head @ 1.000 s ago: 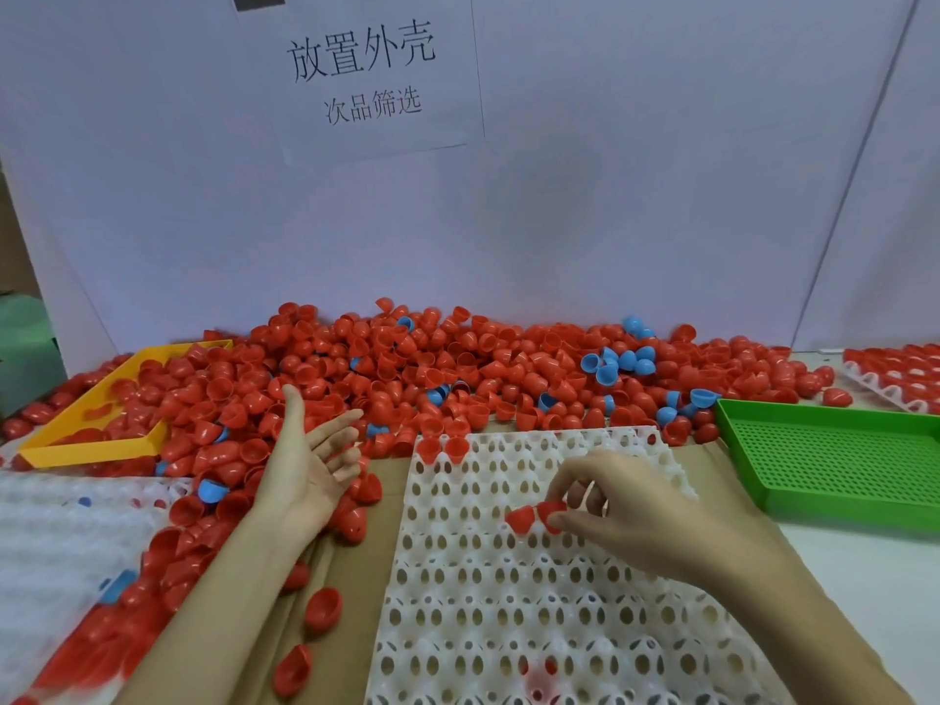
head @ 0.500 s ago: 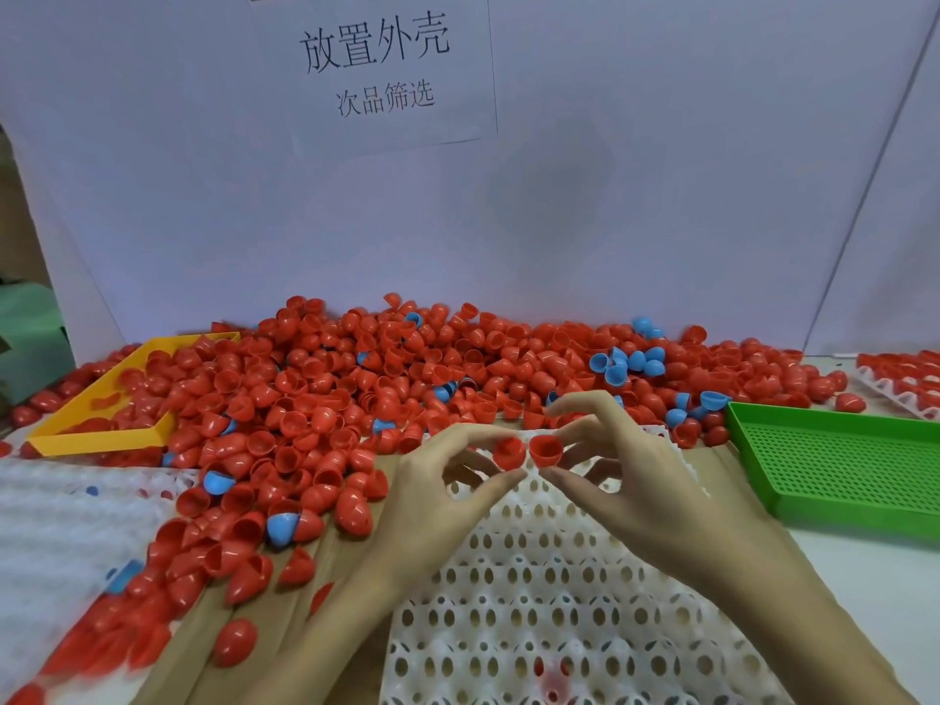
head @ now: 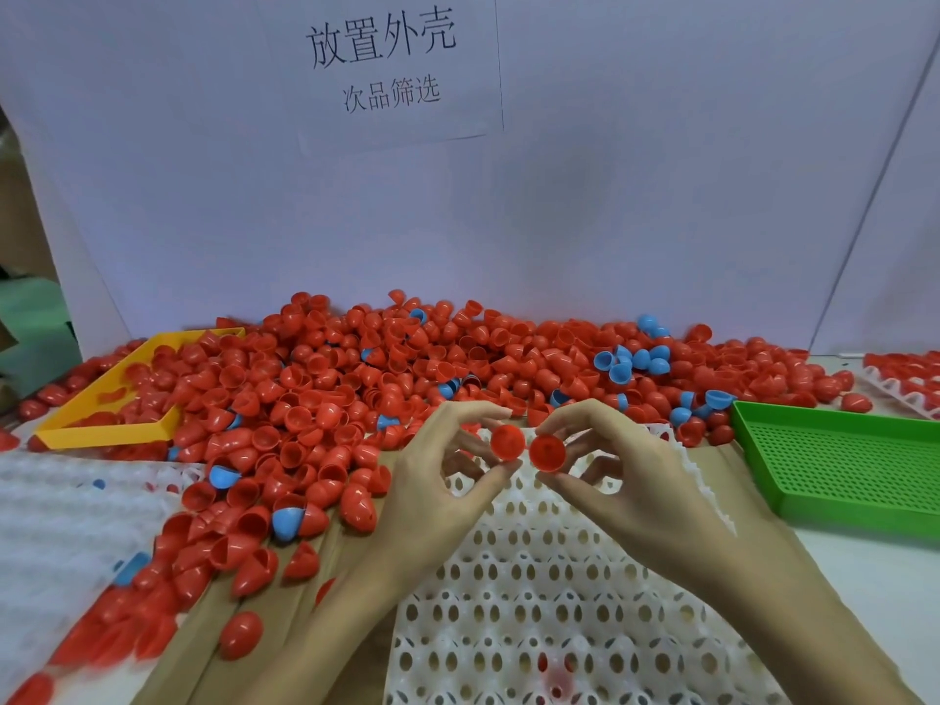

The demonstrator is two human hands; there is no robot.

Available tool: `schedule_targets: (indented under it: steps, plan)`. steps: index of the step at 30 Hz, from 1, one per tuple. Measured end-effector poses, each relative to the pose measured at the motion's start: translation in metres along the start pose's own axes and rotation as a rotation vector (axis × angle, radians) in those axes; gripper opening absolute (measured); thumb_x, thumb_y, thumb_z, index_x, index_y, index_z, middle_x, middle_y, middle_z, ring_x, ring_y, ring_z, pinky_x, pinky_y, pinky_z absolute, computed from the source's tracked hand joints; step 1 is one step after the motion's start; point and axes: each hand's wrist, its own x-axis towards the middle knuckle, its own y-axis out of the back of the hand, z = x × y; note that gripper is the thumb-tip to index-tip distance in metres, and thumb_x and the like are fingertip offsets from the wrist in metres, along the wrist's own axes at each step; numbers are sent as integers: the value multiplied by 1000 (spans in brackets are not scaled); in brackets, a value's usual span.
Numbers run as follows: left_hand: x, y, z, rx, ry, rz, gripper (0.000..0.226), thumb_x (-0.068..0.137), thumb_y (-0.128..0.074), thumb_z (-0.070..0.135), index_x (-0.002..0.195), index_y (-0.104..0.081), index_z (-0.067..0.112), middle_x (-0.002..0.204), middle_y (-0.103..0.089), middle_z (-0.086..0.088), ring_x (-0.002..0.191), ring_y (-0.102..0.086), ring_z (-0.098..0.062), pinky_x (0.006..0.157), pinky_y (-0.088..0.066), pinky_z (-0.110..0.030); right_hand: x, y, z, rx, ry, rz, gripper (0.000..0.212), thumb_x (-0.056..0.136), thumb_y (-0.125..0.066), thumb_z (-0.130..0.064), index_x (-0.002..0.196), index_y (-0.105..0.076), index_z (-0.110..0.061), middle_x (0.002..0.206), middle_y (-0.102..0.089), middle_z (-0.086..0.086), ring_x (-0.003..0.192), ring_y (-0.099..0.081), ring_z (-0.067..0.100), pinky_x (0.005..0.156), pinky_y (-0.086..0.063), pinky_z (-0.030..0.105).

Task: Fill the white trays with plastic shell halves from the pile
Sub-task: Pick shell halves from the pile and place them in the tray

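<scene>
Both hands are pinching red shell halves above the white tray [head: 559, 592].
The left hand [head: 437, 480] is nipping one red shell half [head: 507, 442] between thumb and forefinger; the right hand [head: 625, 475] is nipping another red shell half [head: 547, 452] likewise. They look light, thin and slick, so rim grips should suit.

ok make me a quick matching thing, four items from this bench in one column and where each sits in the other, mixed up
Items:
1. green tray
2. yellow tray
3. white tray
4. paper sign

Places:
A. on the back wall
B. far left, partly buried in the pile
C. under the hands
D. right edge of the bench

Pairs: 1-D, 2-B, 3-C, 4-A
</scene>
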Motion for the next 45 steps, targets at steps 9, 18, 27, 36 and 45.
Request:
schedule_targets:
  steps: [9, 18, 27, 36, 45]
  plan:
    - [-1, 3, 2, -41, 238, -57, 37, 111, -47, 36, 88, -69, 18, 68, -68, -4, 46, -58, -7, 50, -47, -20, -3, -4, 0, 176, -86, -57, 42, 94, -68, -47, 134, -63, -39, 110, -71, -16, 97, -75, 13, 64, -63, 30]
    - [4, 12, -1, 57, 166, -333, 19, 98, -69, 48, 101, -72, 30, 96, -73, 8, 87, -71, -15, 78, -57, -24, -4, -8, 5, 11, -115, -108, 15, 101, -68, -18, 107, -75, -30, 99, -73, -14, 83, -75, 10, 71, -63, 29]
    - [3, 24, -8, 234, 91, -678, 27, 86, -83, 49, 108, -74, 36, 109, -69, 19, 111, -62, -11, 96, -50, -28, -4, 2, 8, -277, -145, -463, 13, 87, -82, -43, 96, -74, -43, 101, -65, -20, 97, -63, -3, 80, -53, 17]
    - [5, 25, 4, -27, 140, -344, 43, 84, -90, 32, 121, -69, 34, 108, -74, 7, 99, -73, -20, 91, -58, -29, -1, 4, -3, 205, -280, -224, 14, 104, -64, -27, 98, -71, -16, 86, -72, 1, 73, -64, 9, 68, -55, 26]
    - [4, 14, 10, -308, 264, -140, 18, 93, -77, 31, 111, -79, 27, 94, -79, -5, 72, -74, -21, 74, -59, -24, -2, 0, -14, 372, -265, -170, 28, 96, -69, -43, 122, -66, -32, 108, -74, -2, 93, -75, 20, 75, -60, 30]
